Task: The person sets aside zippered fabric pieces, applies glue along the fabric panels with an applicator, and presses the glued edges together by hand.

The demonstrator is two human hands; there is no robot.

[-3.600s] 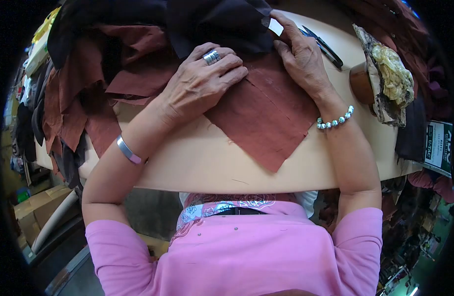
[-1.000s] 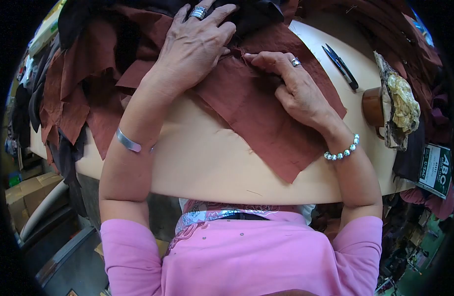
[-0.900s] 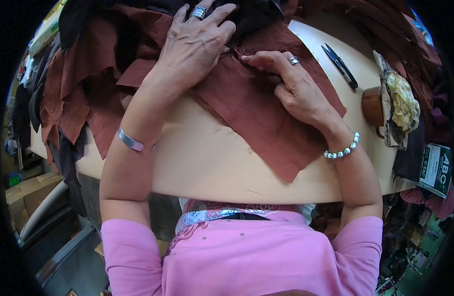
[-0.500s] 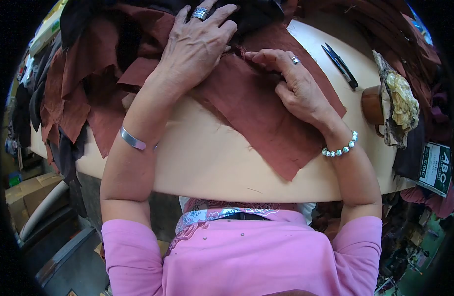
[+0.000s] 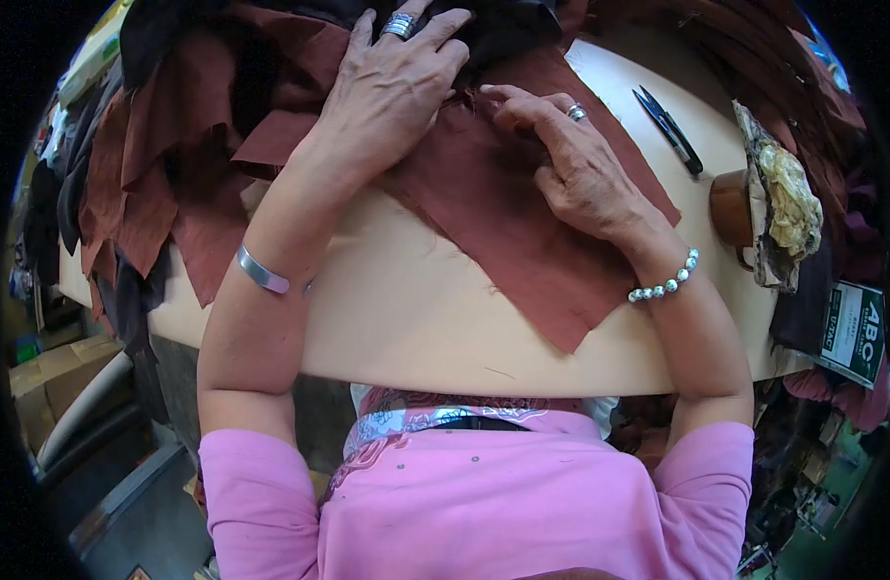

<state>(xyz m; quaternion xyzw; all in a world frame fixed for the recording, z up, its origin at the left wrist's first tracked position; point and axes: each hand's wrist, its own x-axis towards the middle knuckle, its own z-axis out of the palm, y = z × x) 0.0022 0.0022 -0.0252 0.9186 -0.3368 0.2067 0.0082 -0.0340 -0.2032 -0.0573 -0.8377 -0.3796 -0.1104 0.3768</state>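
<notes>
My left hand point(image 5: 392, 97) lies palm down on dark cloth point(image 5: 508, 34) at the top, its fingers spread. Beneath and beside it stretches a reddish-brown cloth piece point(image 5: 522, 232), with frayed edges and a pointed corner toward me. My right hand point(image 5: 585, 164) rests over this piece, index finger extended to a frayed spot point(image 5: 469, 101) near the left fingers. Its other fingers are bent and the thumb stands apart from the index fingertip; I see nothing held in it. The left fingertips are partly cut off by the frame's top edge.
Black thread snips point(image 5: 667, 130) lie on the pale table point(image 5: 406, 300) to the right. Beyond them stands a brown mug point(image 5: 730, 208) beside a block with crumpled yellowish material point(image 5: 791, 198). Brown cloth pieces point(image 5: 155, 193) hang at left. A green ABC box point(image 5: 854, 333) is at far right.
My right index finger has bent a little more and its tip has shifted slightly up; the right wrist has turned slightly. My left hand has moved slightly right. The cloth stays almost in place.
</notes>
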